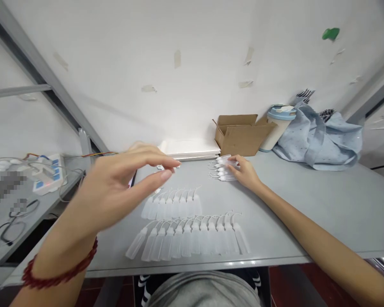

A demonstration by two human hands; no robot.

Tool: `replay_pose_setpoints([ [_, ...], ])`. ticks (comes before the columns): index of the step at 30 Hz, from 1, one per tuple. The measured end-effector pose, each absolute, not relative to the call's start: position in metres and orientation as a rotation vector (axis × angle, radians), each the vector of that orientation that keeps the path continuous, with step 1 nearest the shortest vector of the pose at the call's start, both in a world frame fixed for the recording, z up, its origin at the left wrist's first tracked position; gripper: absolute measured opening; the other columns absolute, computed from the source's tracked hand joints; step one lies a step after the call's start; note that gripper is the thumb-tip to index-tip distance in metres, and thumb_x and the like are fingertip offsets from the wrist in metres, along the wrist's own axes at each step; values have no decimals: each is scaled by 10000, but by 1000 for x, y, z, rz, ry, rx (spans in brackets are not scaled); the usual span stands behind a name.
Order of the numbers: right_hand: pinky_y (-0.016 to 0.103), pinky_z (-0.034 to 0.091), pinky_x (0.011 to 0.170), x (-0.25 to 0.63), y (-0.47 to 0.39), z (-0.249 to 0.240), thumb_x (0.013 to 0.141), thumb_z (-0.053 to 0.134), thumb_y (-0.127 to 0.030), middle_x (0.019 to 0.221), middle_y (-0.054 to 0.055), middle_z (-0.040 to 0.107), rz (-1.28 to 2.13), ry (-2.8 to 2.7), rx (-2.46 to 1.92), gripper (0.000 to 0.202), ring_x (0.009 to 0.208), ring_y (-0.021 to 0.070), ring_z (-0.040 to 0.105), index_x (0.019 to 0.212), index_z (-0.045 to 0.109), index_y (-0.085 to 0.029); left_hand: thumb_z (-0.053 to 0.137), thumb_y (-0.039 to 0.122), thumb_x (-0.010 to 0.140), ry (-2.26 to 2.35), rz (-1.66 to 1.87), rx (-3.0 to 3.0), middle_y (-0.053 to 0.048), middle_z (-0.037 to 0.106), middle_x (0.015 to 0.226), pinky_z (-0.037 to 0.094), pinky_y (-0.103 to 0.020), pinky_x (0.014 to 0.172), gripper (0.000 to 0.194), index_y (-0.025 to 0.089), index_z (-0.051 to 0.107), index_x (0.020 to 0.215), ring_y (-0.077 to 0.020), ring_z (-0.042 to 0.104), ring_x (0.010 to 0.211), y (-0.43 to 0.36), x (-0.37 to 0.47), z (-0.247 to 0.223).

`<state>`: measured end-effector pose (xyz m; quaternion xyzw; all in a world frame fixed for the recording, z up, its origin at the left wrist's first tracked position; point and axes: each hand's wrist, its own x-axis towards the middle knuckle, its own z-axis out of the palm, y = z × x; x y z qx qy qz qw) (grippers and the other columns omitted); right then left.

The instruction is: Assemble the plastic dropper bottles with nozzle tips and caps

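My left hand [124, 183] is raised over the left part of the grey table [294, 204], thumb and fingers apart, with nothing visible between them. A red beaded bracelet circles its wrist. My right hand [245, 170] rests at a small stack of translucent tubes [224, 172] with thin white tips, its thumb and fingertips on one of them. Two rows of similar tubes lie side by side, tips pointing away from me: a longer front row [195, 238] near the table edge and a shorter back row [173, 207], its left end close below my left hand.
An open cardboard box [243, 138] stands against the wall beside white flat stacked items [190, 148]. Right of it are a blue-lidded cup [277, 128] and a light blue cloth bag [323, 140]. A power strip [51, 177] and cables lie on the left side surface.
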<state>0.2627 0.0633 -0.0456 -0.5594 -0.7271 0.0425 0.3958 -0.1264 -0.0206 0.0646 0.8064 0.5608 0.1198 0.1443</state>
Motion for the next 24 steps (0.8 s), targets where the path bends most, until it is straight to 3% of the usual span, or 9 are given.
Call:
replay_pose_setpoints([
  [8,419,456,790,261,68,-44,863,482,-413,934,107,673,41,-1887,-1371,243,893,285,577,930,583,-203,541,287,721,1774,116,2358,-46,678,621,348,-261,583,206,216,702,614,-219,607,682,36,-87,48],
  [16,403,453,756,255,50,-25,878,456,-418,882,111,641,-22,-1919,-1356,246,862,276,557,913,566,-200,528,326,720,1763,-41,2318,11,424,437,213,-262,498,311,202,527,435,-141,409,463,37,-93,30],
  [20,376,442,732,244,21,3,883,458,-400,832,93,618,-64,-1902,-1258,209,809,248,550,867,548,-212,521,360,728,1742,-51,2289,5,472,488,228,-256,501,298,191,512,483,-142,423,486,44,-97,22],
  [24,269,393,534,235,-5,27,887,468,-392,619,14,561,418,-2044,-1318,268,571,159,504,699,540,-214,516,363,723,1718,-40,2296,0,495,483,237,-254,499,296,181,516,490,-143,443,487,47,-99,19],
])
